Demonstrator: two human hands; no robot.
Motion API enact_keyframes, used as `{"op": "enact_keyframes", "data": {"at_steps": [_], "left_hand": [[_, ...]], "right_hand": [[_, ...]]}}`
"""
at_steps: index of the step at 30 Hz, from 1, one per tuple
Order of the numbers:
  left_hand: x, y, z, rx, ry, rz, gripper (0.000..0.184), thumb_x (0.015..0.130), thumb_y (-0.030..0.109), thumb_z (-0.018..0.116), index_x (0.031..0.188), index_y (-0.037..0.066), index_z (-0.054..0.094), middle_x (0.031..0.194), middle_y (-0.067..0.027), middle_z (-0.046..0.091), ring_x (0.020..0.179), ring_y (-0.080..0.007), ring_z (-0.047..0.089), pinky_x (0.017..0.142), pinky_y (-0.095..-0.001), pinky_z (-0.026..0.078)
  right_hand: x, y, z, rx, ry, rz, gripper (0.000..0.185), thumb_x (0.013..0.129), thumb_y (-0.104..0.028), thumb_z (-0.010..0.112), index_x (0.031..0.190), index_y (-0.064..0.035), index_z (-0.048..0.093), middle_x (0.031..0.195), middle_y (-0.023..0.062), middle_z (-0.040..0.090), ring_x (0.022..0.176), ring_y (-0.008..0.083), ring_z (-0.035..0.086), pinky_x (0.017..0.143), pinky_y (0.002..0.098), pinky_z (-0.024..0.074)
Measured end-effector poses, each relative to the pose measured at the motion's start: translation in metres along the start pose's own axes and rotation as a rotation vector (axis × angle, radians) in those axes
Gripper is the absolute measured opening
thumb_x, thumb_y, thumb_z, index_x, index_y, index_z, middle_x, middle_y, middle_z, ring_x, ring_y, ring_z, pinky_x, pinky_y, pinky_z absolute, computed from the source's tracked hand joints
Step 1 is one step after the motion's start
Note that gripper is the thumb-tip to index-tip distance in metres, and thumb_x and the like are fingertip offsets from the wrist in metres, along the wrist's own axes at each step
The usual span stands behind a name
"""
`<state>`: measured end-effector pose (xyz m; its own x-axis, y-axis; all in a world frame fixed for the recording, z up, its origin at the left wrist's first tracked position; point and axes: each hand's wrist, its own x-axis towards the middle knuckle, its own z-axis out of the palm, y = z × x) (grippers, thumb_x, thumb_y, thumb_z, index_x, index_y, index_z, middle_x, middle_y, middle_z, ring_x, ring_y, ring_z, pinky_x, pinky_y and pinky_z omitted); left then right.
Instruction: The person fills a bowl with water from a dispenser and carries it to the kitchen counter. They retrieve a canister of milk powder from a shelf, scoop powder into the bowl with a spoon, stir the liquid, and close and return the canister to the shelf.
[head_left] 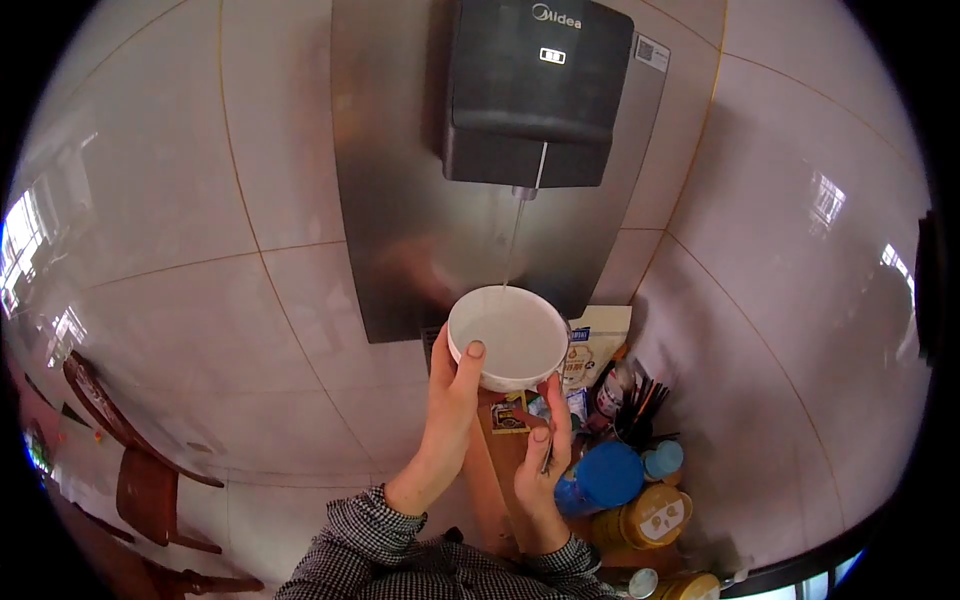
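White bowl clasped in the left hand, touched by the right hand, whose grip can't be told, and water is being poured from the Midea dispenser!

Single view, worn on your head, facing forward and down. Your checked sleeves rise from bottom edge, nearest lens. Your left hand and right hand sit near middle, close up. You look down into white bowl at slant. Dispenser faces you, cut by top edge. Lens very wide: black rounded borders, tiled wall bowing, chair farther off, lower left.
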<state>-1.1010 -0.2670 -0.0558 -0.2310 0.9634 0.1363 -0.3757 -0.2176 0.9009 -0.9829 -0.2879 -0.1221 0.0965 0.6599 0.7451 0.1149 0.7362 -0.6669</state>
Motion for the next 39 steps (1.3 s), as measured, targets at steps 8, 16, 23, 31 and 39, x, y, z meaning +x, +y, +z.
{"op": "enact_keyframes", "data": {"at_steps": [8, 16, 23, 31, 39], "left_hand": [[-0.0036, 0.0042, 0.0018, -0.071, 0.003, -0.006, 0.057, 0.094, 0.038, 0.052, 0.139, 0.009, 0.031, 0.126, -0.009, 0.048, 0.108, -0.0192, 0.055, 0.072, -0.0289, 0.056], [-0.004, 0.0052, 0.0018, -0.057, -0.011, 0.009, 0.056, 0.095, 0.037, 0.05, 0.14, 0.009, 0.03, 0.127, -0.0093, 0.047, 0.108, -0.0195, 0.055, 0.073, -0.0287, 0.056], [-0.0036, 0.0043, 0.0013, -0.052, -0.017, 0.002, 0.055, 0.095, 0.038, 0.049, 0.139, 0.009, 0.031, 0.126, -0.0094, 0.047, 0.108, -0.0195, 0.055, 0.073, -0.0286, 0.056], [-0.004, 0.005, 0.001, -0.039, -0.014, 0.002, 0.056, 0.095, 0.039, 0.049, 0.14, 0.01, 0.031, 0.127, -0.0089, 0.047, 0.109, -0.0193, 0.054, 0.073, -0.0285, 0.055], [-0.0034, 0.0031, 0.0005, -0.043, -0.012, 0.008, 0.058, 0.095, 0.039, 0.05, 0.14, 0.01, 0.03, 0.128, -0.0085, 0.047, 0.109, -0.0183, 0.054, 0.073, -0.0276, 0.055]], "right_hand": [[0.0007, 0.0008, -0.0006, -0.019, -0.013, -0.002, 0.05, 0.1, -0.029, 0.039, 0.139, 0.0009, 0.035, 0.144, 0.0155, 0.036, 0.126, 0.0261, 0.042, 0.089, 0.0355, 0.0505], [0.0004, 0.0008, -0.0014, -0.014, -0.016, -0.004, 0.049, 0.1, -0.029, 0.04, 0.14, 0.0002, 0.035, 0.144, 0.0147, 0.036, 0.126, 0.0258, 0.042, 0.088, 0.0347, 0.0506], [0.0004, 0.0012, -0.0014, -0.011, -0.017, -0.009, 0.048, 0.1, -0.027, 0.039, 0.14, 0.0001, 0.035, 0.144, 0.0145, 0.036, 0.126, 0.0256, 0.042, 0.088, 0.0341, 0.0506], [0.0006, -0.0005, -0.002, -0.008, -0.027, -0.002, 0.049, 0.1, -0.027, 0.039, 0.14, -0.0001, 0.034, 0.145, 0.0144, 0.035, 0.127, 0.0255, 0.041, 0.089, 0.034, 0.0502], [0.0003, -0.0004, -0.002, -0.007, -0.029, 0.004, 0.05, 0.1, -0.028, 0.04, 0.14, 0.0003, 0.033, 0.146, 0.0139, 0.034, 0.128, 0.0255, 0.041, 0.089, 0.0338, 0.0502]]}}
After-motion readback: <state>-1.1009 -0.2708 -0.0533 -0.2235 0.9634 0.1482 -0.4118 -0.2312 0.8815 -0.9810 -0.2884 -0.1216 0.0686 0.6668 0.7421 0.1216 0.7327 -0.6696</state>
